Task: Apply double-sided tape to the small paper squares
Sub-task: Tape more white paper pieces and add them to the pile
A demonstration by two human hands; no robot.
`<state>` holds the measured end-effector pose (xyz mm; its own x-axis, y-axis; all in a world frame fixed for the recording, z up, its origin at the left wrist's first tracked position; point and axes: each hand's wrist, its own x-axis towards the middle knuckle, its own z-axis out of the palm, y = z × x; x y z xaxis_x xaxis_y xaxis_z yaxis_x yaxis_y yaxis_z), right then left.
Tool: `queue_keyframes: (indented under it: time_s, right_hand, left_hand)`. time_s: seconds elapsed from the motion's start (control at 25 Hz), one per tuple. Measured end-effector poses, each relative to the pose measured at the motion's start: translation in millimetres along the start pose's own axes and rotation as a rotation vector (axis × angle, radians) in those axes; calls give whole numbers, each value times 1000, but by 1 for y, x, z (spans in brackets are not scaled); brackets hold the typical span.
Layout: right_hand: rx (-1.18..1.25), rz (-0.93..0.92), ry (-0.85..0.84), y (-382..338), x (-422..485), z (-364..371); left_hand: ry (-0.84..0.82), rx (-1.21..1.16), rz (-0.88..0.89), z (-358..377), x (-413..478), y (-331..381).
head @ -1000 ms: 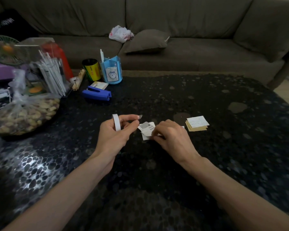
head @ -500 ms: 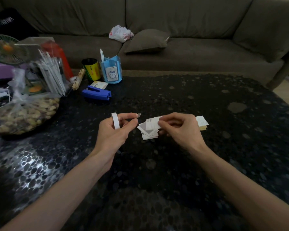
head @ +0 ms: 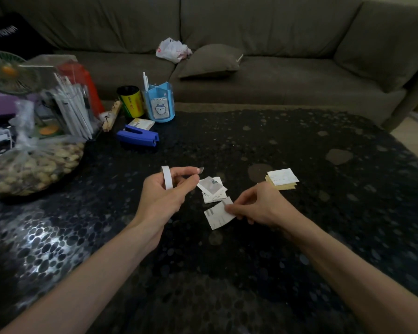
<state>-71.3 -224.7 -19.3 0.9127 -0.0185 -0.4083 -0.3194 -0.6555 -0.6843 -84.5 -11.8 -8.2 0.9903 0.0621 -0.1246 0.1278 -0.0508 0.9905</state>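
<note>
- Tape roll (head: 166, 177) is gripped by the curled left hand (head: 161, 201).
- One paper square (head: 217, 215) is pinched at its right edge by the right hand (head: 260, 206), extended leftward from the grip.
- Loose squares (head: 212, 190) are seen just beyond that grip.

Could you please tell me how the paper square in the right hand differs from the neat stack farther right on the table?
The held square is a single sheet pinched by the right hand; the stack is several sheets lying untouched on the table. The held square shows grey strips; the stack's top sheet shows none. Both are small and whitish on top.
</note>
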Motion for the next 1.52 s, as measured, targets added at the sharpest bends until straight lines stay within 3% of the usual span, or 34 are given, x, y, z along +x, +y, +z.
queue_keyframes:
  time_s: [0.32,0.44,0.56,0.68,0.76,1.08,1.36,1.52]
  right_hand:
    - [-181,67,22,-3,0,9]
    - [-224,13,83,-3,-1,7]
    - [88,-156,148,-5,-3,6]
    - [405,-248,-33,-8,-8,7]
    - [439,-271,-103,-8,-8,10]
    - [523,-277,-89,-5,-8,9]
    - [455,-222,-16,-5,-7,7]
    - [445,-279,-80,-7,-9,7]
  left_hand:
    - [-63,18,-42,1,0,-2]
    - [-119,-3,-87,1,-1,-3]
    - [-182,-25,-176,1,0,-2]
    - [-236,-13,-223,0,-1,-4]
    - [-261,-5,-213,0,0,-6]
    - [-259,12,-197,0,3,-10]
    - [-254,14,-202,1,2,-7]
    - [-260,8,-202,1,2,-8]
